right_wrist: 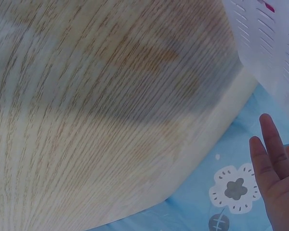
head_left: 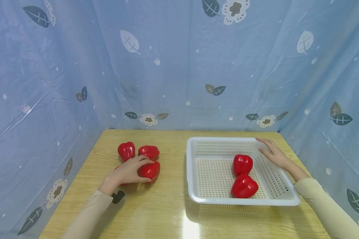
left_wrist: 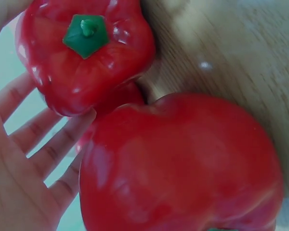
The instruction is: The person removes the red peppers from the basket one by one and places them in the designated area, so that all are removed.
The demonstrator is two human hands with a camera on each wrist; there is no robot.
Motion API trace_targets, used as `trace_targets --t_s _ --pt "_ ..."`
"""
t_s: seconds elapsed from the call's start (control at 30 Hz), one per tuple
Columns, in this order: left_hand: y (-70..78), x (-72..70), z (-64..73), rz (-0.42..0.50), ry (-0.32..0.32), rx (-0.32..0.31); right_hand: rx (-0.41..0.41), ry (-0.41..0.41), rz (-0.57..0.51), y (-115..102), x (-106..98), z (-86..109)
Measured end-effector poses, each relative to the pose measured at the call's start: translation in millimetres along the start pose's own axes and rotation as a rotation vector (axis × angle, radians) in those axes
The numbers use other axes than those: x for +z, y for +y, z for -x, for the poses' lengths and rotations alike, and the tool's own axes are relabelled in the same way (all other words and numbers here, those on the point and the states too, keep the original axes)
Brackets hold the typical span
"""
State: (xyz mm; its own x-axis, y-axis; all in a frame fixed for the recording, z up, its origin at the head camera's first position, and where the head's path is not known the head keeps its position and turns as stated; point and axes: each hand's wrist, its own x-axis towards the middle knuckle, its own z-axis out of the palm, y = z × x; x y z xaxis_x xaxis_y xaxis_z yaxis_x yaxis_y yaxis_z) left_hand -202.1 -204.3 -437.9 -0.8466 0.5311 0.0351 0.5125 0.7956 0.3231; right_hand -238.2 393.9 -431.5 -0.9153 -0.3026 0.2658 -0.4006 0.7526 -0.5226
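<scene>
My left hand [head_left: 131, 172] reaches over a red bell pepper [head_left: 151, 171] on the left of the table, thumb and fingers spread around its sides. In the left wrist view that bell pepper [left_wrist: 111, 57] shows its green stem, with fingertips against its skin. Another large bell pepper [left_wrist: 183, 163] sits close by, mostly hidden under the hand in the head view. Just behind are two more, a bell pepper [head_left: 126, 151] and a bell pepper [head_left: 149, 151]. On the right, my right hand [head_left: 276, 156] lies with extended fingers at the right rim of a white plastic basket [head_left: 192, 172].
Inside the basket are two red bell peppers, one bell pepper [head_left: 242, 164] behind the other bell pepper [head_left: 244, 186]. The wooden table [head_left: 155, 212] ends at a blue patterned curtain [head_left: 173, 66] at the back and both sides.
</scene>
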Motion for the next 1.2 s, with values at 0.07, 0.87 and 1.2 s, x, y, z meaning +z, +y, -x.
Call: trace_targets --t_s 0.07,0.87,1.2 --pt "0.3 -1.4 0.0 -0.007 -0.001 0.002 0.001 0.0 0.003 0.4 0.1 0.0" --pt "16.6 -22.5 -19.3 -0.005 0.008 0.048 0.021 0.003 0.006 2.5 0.5 0.8" --pt "33.8 -29.7 -43.8 -0.035 0.025 0.129 0.019 0.001 -0.006 2.1 0.4 2.1"
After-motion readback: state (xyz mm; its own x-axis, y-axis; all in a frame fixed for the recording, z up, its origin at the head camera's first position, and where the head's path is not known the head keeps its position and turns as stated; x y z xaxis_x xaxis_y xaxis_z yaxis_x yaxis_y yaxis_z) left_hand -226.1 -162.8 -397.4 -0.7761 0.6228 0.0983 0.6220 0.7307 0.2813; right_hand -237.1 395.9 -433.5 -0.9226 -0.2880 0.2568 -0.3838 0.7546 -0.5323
